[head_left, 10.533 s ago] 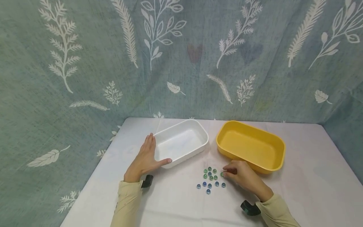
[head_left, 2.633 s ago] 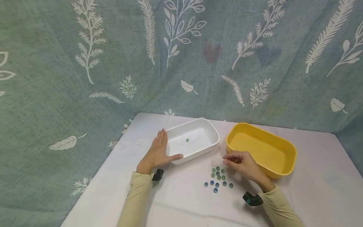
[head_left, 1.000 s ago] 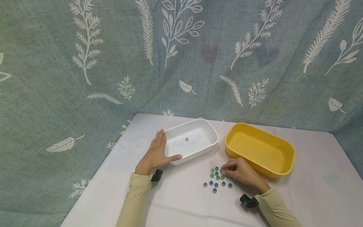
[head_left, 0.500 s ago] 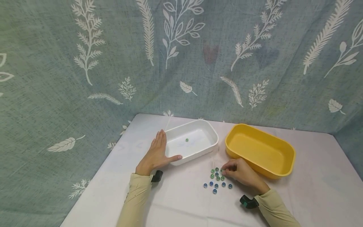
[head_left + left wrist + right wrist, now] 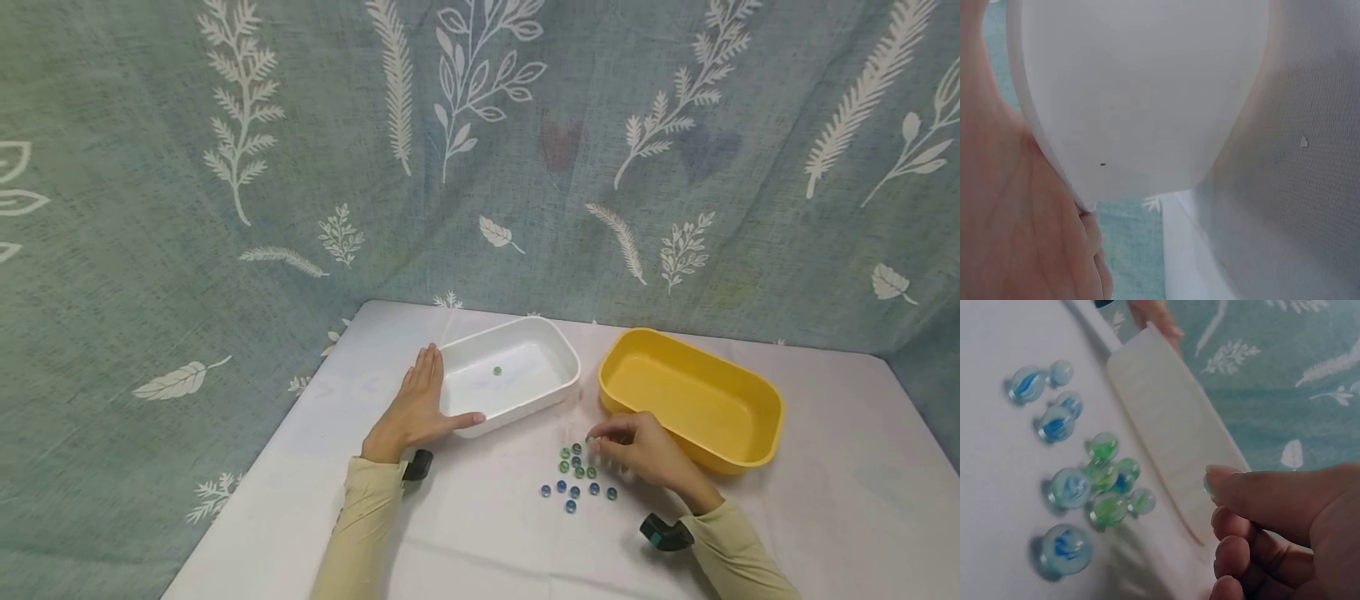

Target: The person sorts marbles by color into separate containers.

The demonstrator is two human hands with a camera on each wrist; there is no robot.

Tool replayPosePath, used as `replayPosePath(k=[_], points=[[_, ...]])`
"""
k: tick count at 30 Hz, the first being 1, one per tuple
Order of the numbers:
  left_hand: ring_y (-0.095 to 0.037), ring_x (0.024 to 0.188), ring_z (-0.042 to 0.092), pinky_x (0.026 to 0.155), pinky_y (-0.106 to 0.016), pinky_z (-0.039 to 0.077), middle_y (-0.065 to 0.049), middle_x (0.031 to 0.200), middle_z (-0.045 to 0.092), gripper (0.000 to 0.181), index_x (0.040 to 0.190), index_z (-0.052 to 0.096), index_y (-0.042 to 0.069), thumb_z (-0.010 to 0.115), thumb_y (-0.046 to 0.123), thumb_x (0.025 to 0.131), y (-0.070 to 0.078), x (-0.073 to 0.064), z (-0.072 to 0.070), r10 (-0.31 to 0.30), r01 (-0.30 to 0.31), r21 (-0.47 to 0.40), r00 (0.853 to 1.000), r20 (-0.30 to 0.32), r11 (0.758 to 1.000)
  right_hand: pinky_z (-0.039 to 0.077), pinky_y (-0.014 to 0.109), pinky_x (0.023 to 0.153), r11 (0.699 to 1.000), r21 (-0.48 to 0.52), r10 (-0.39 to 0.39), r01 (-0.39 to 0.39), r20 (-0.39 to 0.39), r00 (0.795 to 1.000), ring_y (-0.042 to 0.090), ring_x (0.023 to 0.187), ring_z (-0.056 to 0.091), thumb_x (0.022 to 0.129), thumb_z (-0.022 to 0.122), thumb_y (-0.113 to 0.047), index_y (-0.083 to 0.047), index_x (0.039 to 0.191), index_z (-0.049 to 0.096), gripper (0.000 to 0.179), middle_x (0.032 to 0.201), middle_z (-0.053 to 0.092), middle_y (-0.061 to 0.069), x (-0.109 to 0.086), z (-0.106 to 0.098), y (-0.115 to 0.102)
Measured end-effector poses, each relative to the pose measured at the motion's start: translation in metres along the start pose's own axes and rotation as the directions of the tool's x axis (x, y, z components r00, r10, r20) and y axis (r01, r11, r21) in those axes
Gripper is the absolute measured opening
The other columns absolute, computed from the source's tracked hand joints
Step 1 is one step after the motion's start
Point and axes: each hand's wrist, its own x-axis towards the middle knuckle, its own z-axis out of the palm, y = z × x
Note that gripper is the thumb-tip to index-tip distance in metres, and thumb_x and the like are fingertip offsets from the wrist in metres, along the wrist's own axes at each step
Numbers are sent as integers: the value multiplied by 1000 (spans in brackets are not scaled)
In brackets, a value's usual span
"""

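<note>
My right hand pinches a small green glass marble between thumb and fingertips, just above the back right of the loose marbles. Most of that marble is hidden by the thumb. My left hand lies along the left end of a white tray, fingers straight against its outer side and thumb stretched over the near rim. One green marble sits inside the white tray. On the table lie several green marbles in a cluster, with several blue marbles mostly nearer the front.
A yellow tray stands at the back right, close behind my right hand, with no marbles visible in it. A white cloth covers the table. Behind it hangs a green patterned curtain.
Since the oldest frame, a green marble has come to be in the white tray. My right hand has taken another green marble from the cluster and raised it slightly. The left hand keeps its place.
</note>
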Motion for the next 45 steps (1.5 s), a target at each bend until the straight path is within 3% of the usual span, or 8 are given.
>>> replayPosePath(k=[6, 10, 18, 26, 35, 41, 45], points=[[-31, 164, -9, 133, -52, 7, -17, 175, -9, 140, 164, -6, 0, 63, 86, 77, 1, 1, 0, -3, 3, 7, 1000, 7, 1000, 54, 21, 66, 998, 65, 30, -26, -59, 998, 14, 75, 60, 92, 78, -18, -8, 108, 81, 19, 94, 76, 5, 3, -7, -13], [-31, 164, -9, 133, -52, 6, -15, 175, -12, 140, 164, -6, 0, 63, 85, 77, 1, 1, 0, -8, 8, 3, 1000, 15, 1000, 56, 21, 69, 997, 72, -5, 12, -89, 996, 16, 78, 62, 92, 79, -23, -9, 108, 81, 22, 98, 76, 6, 11, -12, -21], [-31, 164, -9, 133, -52, 6, -16, 175, -11, 139, 164, -6, 0, 64, 84, 78, 2, 0, -2, -8, 8, -10, 1000, 15, 1000, 59, 26, 79, 990, 137, -25, 41, -111, 993, 39, 100, 70, 95, 77, -29, -11, 111, 80, 25, 109, 78, 10, 30, -22, -40], [-34, 164, -6, 133, -54, 8, -20, 175, -7, 139, 164, -3, -3, 65, 83, 78, 4, 0, -3, 0, 0, -7, 1000, 4, 1000, 54, 24, 75, 992, 127, -3, 19, -120, 993, 28, 92, 65, 94, 77, -35, -15, 112, 80, 27, 106, 77, 3, 47, -24, -55], [-33, 164, -7, 133, -52, 7, -17, 175, -10, 138, 164, -5, -1, 63, 84, 79, 2, -1, -1, -1, 1, -8, 1000, 7, 1000, 49, 21, 72, 994, 106, -5, 17, -107, 994, 24, 88, 59, 96, 76, -32, -11, 115, 79, 29, 109, 76, 13, 73, -31, -71], [-36, 163, -6, 132, -55, 8, -20, 174, -7, 139, 163, -3, -4, 65, 82, 78, 1, -1, 0, 10, -10, -12, 1000, -10, 1000, 50, 22, 71, 993, 120, -4, 17, -106, 994, 33, 89, 60, 95, 76, -32, -11, 116, 79, 29, 111, 77, 13, 89, -34, -75], [-35, 164, -5, 133, -54, 9, -21, 174, -7, 139, 163, -2, -4, 64, 83, 78, 0, 1, 1, 11, -11, -1, 1000, -15, 1000, 48, 22, 68, 993, 120, 0, 13, -104, 995, 27, 84, 59, 95, 76, -32, -11, 117, 79, 30, 110, 77, 12, 97, -33, -76]])
